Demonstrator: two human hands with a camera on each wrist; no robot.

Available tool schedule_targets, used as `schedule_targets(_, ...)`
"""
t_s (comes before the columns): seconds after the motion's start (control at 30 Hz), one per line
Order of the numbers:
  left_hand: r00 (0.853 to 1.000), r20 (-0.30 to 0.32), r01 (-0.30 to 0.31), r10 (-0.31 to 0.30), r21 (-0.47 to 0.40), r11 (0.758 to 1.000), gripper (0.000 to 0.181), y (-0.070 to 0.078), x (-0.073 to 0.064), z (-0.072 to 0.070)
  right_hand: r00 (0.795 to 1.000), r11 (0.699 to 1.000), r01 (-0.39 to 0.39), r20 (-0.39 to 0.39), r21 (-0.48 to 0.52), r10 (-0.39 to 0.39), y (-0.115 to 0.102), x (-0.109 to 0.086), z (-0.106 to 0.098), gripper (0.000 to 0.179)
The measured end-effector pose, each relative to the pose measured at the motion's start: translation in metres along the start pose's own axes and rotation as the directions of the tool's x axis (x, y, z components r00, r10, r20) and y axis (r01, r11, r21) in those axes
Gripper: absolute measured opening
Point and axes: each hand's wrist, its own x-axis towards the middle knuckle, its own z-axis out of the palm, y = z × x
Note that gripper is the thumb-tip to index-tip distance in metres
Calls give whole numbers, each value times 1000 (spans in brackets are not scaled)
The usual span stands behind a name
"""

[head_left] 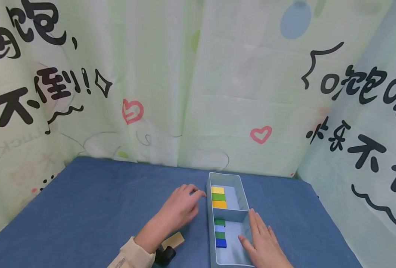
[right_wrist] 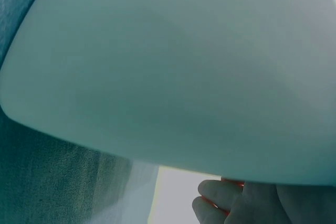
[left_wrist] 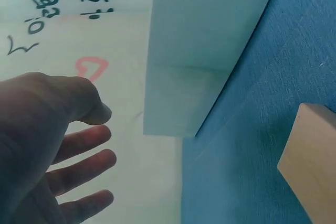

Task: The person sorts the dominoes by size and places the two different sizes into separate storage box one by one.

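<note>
A long light-blue box [head_left: 212, 238] with two compartments lies on the blue cloth. In its far compartment, yellow [head_left: 218, 190], green [head_left: 218, 197] and orange-yellow blocks [head_left: 219, 204] sit in a row along the left wall. Green and blue blocks [head_left: 221, 243] line the same wall in the near compartment. My left hand [head_left: 181, 206] hovers just left of the box, fingers loosely bent and holding nothing; the left wrist view shows its thumb and fingers apart. Along the box's right wall lies my right hand [head_left: 265, 242], fingers straight, thumb over the near compartment.
A pale wooden block [head_left: 173, 240] rests on the cloth below my left wrist, partly covered by a black strap piece [head_left: 165, 256]. Behind the blue table [head_left: 117, 201] hangs a pale green curtain [head_left: 191, 93] with writing and hearts.
</note>
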Motion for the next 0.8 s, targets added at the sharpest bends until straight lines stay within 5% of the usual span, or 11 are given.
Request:
schedule_targets(0.17, 1000, -7, 19, -19, -83, 996, 30, -4, -11, -3, 1000, 1000, -9, 2, 3, 9, -1, 0, 0, 92)
schedule_targets(0.47, 978, 132, 184, -160, -190, 965, 29, -8, -30, -4, 999, 1000, -23, 22, 16, 23, 0, 1, 0, 93)
schedule_targets(0.8, 961, 218, 215, -168, -211, 954, 27, -12, -37, -7, 1000, 1000, -7, 3, 7, 7, -1, 0, -1, 92)
